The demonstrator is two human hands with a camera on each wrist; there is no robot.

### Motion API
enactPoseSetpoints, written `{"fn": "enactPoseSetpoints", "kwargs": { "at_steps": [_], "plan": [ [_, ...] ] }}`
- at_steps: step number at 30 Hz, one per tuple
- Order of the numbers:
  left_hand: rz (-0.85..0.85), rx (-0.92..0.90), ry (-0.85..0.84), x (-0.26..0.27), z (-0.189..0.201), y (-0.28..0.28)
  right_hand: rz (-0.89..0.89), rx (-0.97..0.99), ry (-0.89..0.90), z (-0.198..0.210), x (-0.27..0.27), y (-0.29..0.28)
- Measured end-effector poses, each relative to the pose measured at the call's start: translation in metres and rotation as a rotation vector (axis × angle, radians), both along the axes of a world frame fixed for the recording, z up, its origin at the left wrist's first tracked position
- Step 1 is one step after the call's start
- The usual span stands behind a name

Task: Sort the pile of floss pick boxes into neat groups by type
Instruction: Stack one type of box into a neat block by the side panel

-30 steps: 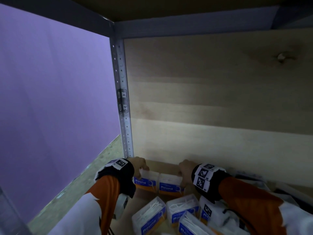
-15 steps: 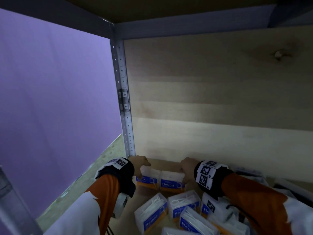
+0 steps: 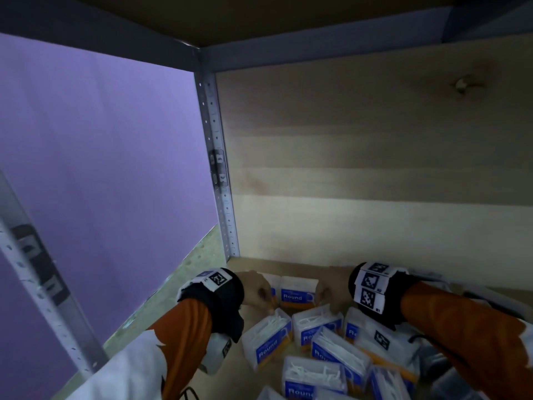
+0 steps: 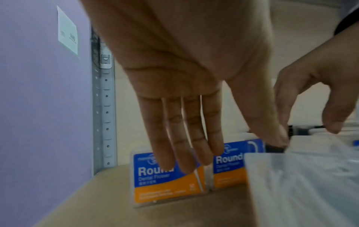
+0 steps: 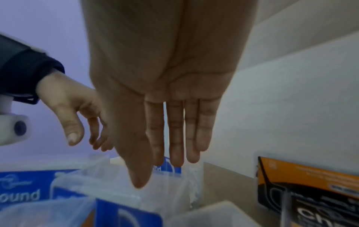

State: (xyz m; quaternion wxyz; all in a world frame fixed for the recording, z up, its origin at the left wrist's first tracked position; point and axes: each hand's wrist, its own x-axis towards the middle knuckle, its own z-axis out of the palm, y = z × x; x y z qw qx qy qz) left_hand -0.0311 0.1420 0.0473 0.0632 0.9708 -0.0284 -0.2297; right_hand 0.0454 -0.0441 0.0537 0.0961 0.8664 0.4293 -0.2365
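Observation:
Two blue-and-orange "Round" floss pick boxes stand upright side by side at the shelf's back left corner, the left box (image 4: 167,184) and the right box (image 3: 298,293). My left hand (image 4: 194,153) hovers just in front of the left box with straight fingers and holds nothing. My right hand (image 5: 170,153) hangs by the right box, fingers straight and empty. Several more Round boxes (image 3: 317,356) lie tumbled in a pile in front of the pair. One clear box (image 4: 301,184) lies close under my left wrist.
A black-and-orange floss box (image 5: 310,192) of another type leans against the wooden back panel (image 3: 375,168) on the right. The perforated metal post (image 3: 219,168) marks the shelf's left rear corner, beside a purple wall (image 3: 101,168). Another post (image 3: 37,284) stands front left.
Both hands have let go of the two upright Round boxes and drawn back a little toward the pile. The head view has tilted down, showing more of the pile.

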Motion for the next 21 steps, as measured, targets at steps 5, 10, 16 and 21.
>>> {"fn": "enactPoseSetpoints", "kwargs": {
  "at_steps": [5,10,16,21],
  "plan": [
    [0.017,0.035,0.1,-0.01,-0.007,-0.02,0.061,-0.073,-0.059,-0.006,-0.009,-0.002],
    [-0.015,0.081,0.028,-0.018,-0.011,-0.026,0.072,-0.073,-0.069,-0.008,-0.015,-0.002],
    [-0.068,0.142,-0.004,-0.024,-0.008,-0.017,0.043,-0.021,-0.086,-0.008,-0.016,-0.003],
    [-0.094,0.258,-0.054,-0.02,-0.005,-0.003,-0.083,0.069,-0.198,-0.011,-0.014,-0.003]
  ]
}}
